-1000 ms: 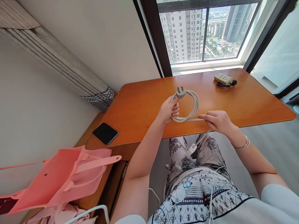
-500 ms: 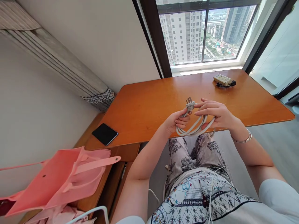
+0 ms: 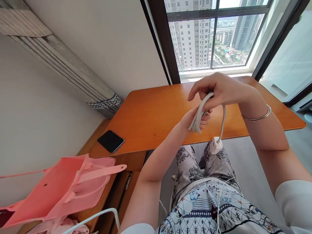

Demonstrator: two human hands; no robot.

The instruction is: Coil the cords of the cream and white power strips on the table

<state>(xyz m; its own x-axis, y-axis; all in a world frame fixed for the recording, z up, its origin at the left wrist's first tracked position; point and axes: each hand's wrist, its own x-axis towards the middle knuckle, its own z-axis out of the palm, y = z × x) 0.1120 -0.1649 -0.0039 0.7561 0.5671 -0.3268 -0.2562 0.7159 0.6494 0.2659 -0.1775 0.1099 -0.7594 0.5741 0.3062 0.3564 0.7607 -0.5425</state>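
A white power cord [image 3: 200, 113], gathered in loops, is held between both hands over the front part of the wooden table [image 3: 156, 110]. My left hand [image 3: 192, 118] is closed at the lower part of the loops, its fingers partly hidden behind them. Above it, my right hand [image 3: 219, 89] grips the top of the loops between thumb and fingers, with the index finger bent out to the left. From under the right hand, one length of cord hangs down to a blocky white end piece [image 3: 216, 145], which dangles in front of the table edge above my knees. The cord's pronged plug is hidden.
A black phone [image 3: 110, 141] lies at the table's front left corner. Left of the table, an open pink bag [image 3: 73, 188] rests over brown wooden drawers. A white curved tube [image 3: 97, 214] rises at the bottom. Behind the table is a window [image 3: 195, 42].
My right hand has risen and lifted the loops upright. The blocky end now hangs freely in view. The pronged plug has gone out of sight, and my right hand now covers the beige power strip.
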